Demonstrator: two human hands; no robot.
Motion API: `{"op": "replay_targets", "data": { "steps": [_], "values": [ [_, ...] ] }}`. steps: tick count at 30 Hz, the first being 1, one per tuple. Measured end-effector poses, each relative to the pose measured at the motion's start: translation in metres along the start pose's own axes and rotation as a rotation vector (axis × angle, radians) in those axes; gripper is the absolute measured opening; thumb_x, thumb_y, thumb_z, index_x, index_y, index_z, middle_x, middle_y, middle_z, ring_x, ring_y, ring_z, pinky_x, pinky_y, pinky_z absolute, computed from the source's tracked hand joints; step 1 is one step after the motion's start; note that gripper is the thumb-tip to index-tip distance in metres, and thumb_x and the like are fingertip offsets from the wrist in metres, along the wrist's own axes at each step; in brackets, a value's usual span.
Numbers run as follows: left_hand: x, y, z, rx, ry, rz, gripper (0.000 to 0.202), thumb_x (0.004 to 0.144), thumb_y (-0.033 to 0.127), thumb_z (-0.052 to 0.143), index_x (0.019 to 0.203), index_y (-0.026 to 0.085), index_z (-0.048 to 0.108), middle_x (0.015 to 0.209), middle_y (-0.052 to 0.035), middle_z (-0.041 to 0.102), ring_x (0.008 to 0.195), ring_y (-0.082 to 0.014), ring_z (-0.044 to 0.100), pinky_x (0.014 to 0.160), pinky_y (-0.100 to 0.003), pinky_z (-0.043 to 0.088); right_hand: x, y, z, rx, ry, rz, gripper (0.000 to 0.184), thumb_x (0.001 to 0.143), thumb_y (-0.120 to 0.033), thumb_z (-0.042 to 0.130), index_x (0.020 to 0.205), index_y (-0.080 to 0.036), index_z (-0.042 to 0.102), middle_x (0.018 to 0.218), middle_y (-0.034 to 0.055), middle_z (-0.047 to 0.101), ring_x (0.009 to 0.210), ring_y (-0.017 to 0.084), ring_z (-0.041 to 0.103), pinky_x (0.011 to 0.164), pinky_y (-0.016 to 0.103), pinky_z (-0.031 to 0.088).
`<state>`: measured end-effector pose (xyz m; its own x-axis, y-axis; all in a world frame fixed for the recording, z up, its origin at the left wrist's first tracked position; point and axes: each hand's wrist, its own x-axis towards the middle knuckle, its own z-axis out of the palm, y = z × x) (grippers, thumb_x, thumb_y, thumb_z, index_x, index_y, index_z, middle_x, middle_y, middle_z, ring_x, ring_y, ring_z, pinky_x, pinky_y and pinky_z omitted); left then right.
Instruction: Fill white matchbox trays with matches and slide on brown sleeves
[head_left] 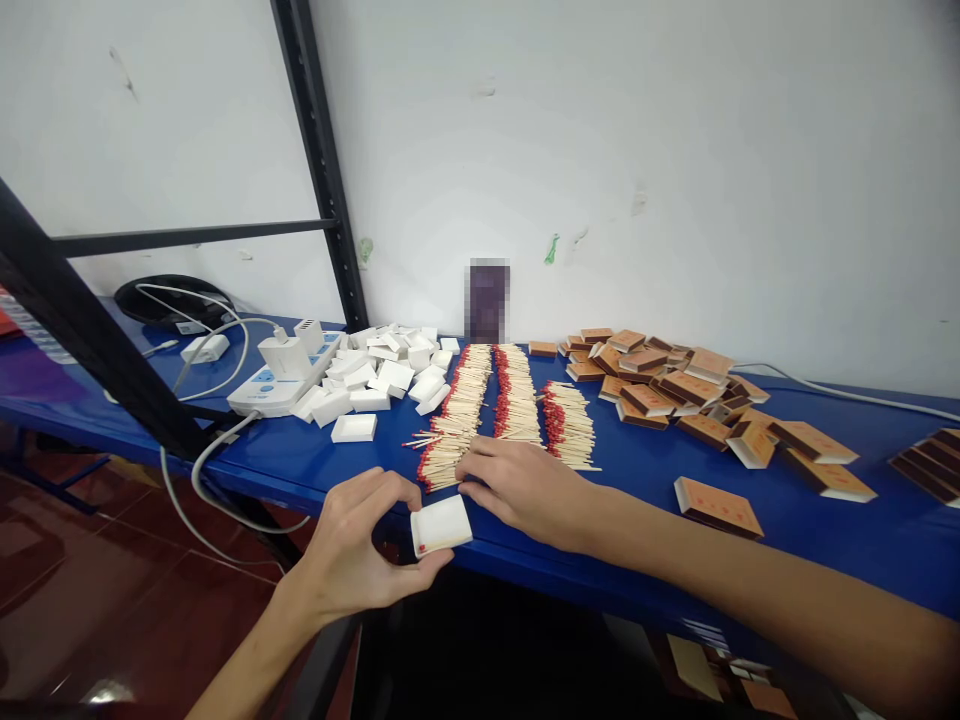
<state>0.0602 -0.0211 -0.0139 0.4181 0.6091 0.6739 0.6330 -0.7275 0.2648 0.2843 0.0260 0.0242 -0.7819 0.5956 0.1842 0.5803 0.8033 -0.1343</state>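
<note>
My left hand grips a small white matchbox tray by its sides, at the table's front edge. A red match head shows at the tray's near left corner. Beside it, my right hand has its fingers bent together on the near end of the left row of matches; how many it pinches is hidden. These matches have pale sticks and red heads. Two more rows lie to the right, a long middle row and a shorter right row.
A heap of white trays lies at the left, next to a power strip with cables. Orange-and-brown matchbox sleeves are piled at the right, with a single matchbox nearer me. A black metal post stands at the left.
</note>
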Motion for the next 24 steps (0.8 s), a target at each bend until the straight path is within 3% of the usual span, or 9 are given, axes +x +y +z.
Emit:
{"op": "replay_targets", "data": {
  "steps": [6, 11, 24],
  "values": [
    [0.0006, -0.0008, -0.0004, -0.023, 0.000, -0.004, 0.027, 0.072, 0.030, 0.077, 0.085, 0.020, 0.054, 0.074, 0.0008, 0.063, 0.063, -0.0152, 0.057, 0.059, -0.028, 0.042, 0.0012, -0.0025, -0.0016, -0.010, -0.029, 0.041, 0.019, 0.101, -0.021, 0.043, 0.099, -0.015, 0.061, 0.099, 0.0073, 0.064, 0.085, 0.019, 0.061, 0.069, 0.031, 0.041],
    [0.0016, 0.0007, -0.0025, -0.019, -0.061, -0.024, 0.031, 0.072, 0.030, 0.077, 0.086, 0.020, 0.052, 0.079, 0.0000, 0.062, 0.068, -0.0168, 0.054, 0.068, -0.032, 0.041, 0.0018, -0.0001, -0.0039, 0.023, -0.068, 0.068, 0.016, 0.101, -0.022, 0.042, 0.098, -0.016, 0.056, 0.097, 0.0069, 0.064, 0.084, 0.020, 0.061, 0.068, 0.031, 0.040],
    [0.0028, 0.0032, -0.0026, -0.063, -0.109, -0.027, 0.035, 0.068, 0.025, 0.074, 0.085, 0.021, 0.044, 0.079, 0.0006, 0.058, 0.069, -0.0167, 0.052, 0.066, -0.031, 0.041, 0.0032, -0.0014, -0.0078, -0.151, -0.132, -0.027, 0.019, 0.101, -0.022, 0.040, 0.098, -0.014, 0.057, 0.098, 0.0099, 0.065, 0.083, 0.021, 0.062, 0.064, 0.031, 0.041]
  ]
}}
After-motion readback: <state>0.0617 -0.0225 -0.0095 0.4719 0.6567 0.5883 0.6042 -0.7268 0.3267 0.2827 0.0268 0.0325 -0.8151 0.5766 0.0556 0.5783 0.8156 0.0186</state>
